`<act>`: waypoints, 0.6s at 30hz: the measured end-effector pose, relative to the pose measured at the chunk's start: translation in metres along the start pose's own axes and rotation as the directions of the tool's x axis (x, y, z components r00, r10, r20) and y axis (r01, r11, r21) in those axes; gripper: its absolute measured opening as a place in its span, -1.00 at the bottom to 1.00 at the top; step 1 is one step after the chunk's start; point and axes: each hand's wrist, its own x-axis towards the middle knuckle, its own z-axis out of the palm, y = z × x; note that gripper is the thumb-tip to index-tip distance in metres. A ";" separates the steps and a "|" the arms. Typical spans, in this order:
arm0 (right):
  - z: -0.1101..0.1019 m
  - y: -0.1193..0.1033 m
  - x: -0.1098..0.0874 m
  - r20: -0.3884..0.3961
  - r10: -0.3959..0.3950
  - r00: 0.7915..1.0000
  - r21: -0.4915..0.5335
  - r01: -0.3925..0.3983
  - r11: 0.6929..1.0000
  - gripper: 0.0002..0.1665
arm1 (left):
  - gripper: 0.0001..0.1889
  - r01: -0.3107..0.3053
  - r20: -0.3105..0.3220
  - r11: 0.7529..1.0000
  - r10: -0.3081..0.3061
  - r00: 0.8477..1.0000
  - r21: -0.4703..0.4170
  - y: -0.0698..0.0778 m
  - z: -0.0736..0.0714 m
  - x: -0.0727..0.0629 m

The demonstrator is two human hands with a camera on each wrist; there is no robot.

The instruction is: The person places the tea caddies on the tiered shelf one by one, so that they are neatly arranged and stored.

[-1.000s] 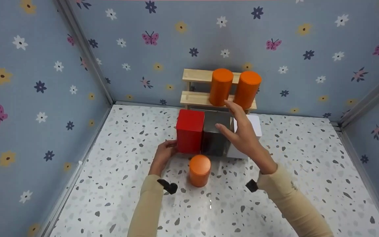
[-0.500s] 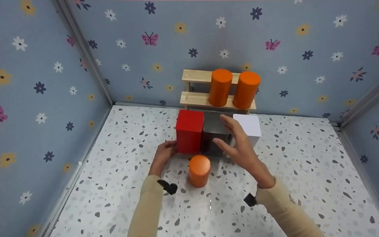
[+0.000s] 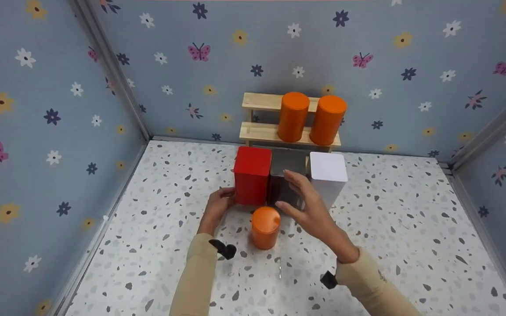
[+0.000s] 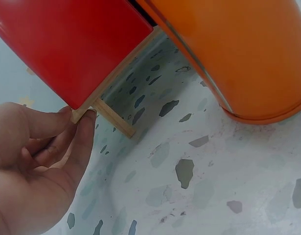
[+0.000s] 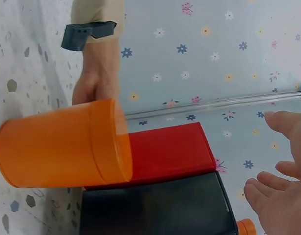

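My left hand (image 3: 218, 206) pinches the front left corner of a wooden tiered rack (image 4: 116, 117) between thumb and fingers, just beneath a red box (image 3: 251, 184). To the right of that box stand a black box (image 3: 287, 159) and a white box (image 3: 328, 166), in one row. An orange canister (image 3: 265, 232) with a lid stands upright on the speckled surface in front of the row. With fingers spread and nothing held, my right hand (image 3: 312, 215) hovers by the canister's right side and partly covers the black box; whether it touches the canister I cannot tell.
Two taller-looking orange canisters, a left one (image 3: 294, 118) and a right one (image 3: 327, 120), stand on an upper step at the rack's right. Behind the rack rises a blue flowered wall (image 3: 218, 74); another such wall (image 3: 51, 114) is on the left.
My right hand has come down and back from the upper canisters, past the white and black boxes, to beside the front canister. My left hand has stayed at the rack's corner.
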 end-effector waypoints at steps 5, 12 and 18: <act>0.010 -0.004 -0.007 0.027 0.055 0.998 -0.022 -0.055 0.998 -0.17 | -0.50 -0.009 -0.004 1.000 0.010 1.000 0.024 0.000 0.001 0.000; 0.024 0.008 -0.019 0.069 0.062 0.996 -0.002 -0.062 0.998 -0.17 | -0.51 -0.015 -0.005 0.999 0.015 1.000 0.040 0.001 0.000 0.000; 0.032 0.028 -0.030 0.096 0.084 0.992 -0.043 -0.081 0.996 -0.17 | -0.54 -0.016 0.004 1.000 0.016 1.000 -0.002 -0.001 0.001 0.001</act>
